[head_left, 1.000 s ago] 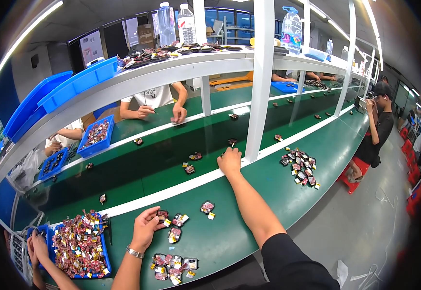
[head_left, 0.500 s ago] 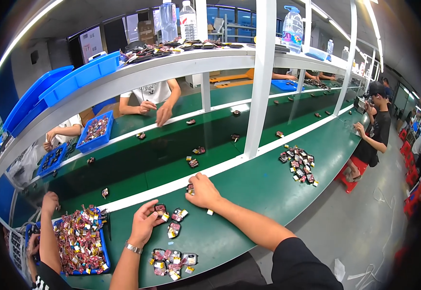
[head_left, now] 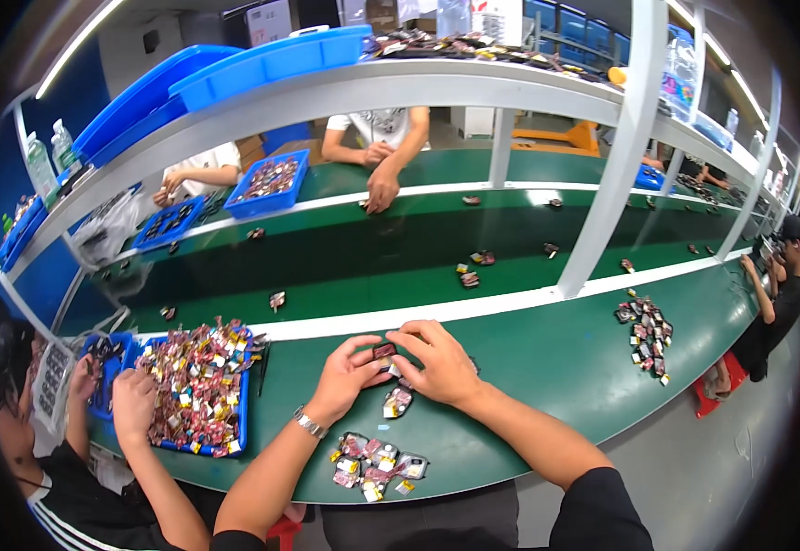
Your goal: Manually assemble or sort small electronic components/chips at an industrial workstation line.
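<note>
My two hands meet over the green bench. Between the fingertips of my left hand point(head_left: 345, 378) is a small dark-cased electronic module point(head_left: 384, 352) with reddish parts. My right hand point(head_left: 439, 364) pinches at the same spot from the other side, with thumb and fingers against the module. Its fingers hide part of what lies beneath. Just below them rests a similar module point(head_left: 397, 401) with a yellow-and-white tag. Nearer to me lies a cluster of such modules point(head_left: 377, 461), with red wires and pale tags.
At left stands a blue tray point(head_left: 243, 404) heaped with wired parts; a co-worker's hand point(head_left: 134, 404) reaches over it. More modules point(head_left: 646, 335) lie at right. Beyond the white rail point(head_left: 326, 327) runs a green conveyor belt point(head_left: 363, 275) with scattered modules. A white post point(head_left: 616, 147) rises from the rail.
My right hand has left the rail side and come to my left hand, which still holds a module. The view has swung left. The co-worker's hand at left now lies over the heaped tray.
</note>
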The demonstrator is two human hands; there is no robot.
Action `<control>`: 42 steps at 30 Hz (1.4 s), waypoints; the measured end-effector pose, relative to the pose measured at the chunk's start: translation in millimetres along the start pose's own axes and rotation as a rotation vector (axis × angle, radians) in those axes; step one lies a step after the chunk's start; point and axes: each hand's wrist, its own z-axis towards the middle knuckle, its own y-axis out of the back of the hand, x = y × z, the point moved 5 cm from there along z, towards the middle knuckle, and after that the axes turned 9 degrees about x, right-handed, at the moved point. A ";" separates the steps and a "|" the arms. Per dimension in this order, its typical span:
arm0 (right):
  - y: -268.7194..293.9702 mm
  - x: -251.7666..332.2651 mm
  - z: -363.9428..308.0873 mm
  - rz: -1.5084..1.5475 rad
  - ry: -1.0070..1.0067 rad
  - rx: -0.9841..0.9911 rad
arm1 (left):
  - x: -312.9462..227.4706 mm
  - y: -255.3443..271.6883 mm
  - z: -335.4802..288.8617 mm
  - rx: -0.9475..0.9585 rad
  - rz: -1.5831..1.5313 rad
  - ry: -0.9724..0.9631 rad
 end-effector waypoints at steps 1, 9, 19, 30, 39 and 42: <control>-2.1 0.3 -2.0 -0.012 0.018 0.013 | -0.5 1.5 0.6 -0.009 -0.003 0.007; -27.8 -2.2 1.0 -0.062 0.143 -0.064 | -1.9 11.5 -7.1 -0.091 0.062 -0.023; -20.5 -5.2 -8.9 -0.233 0.184 -0.145 | 3.7 4.9 -3.5 -0.126 0.130 -0.009; -26.8 -8.1 1.7 -0.109 0.221 -0.029 | 8.0 11.1 -12.4 -0.164 0.129 0.051; -25.4 -13.9 -0.1 -0.105 0.131 0.057 | 12.5 2.9 1.5 -0.059 0.025 0.038; -23.0 -4.1 0.5 -0.129 0.151 0.039 | 10.2 3.1 0.1 -0.020 -0.006 0.049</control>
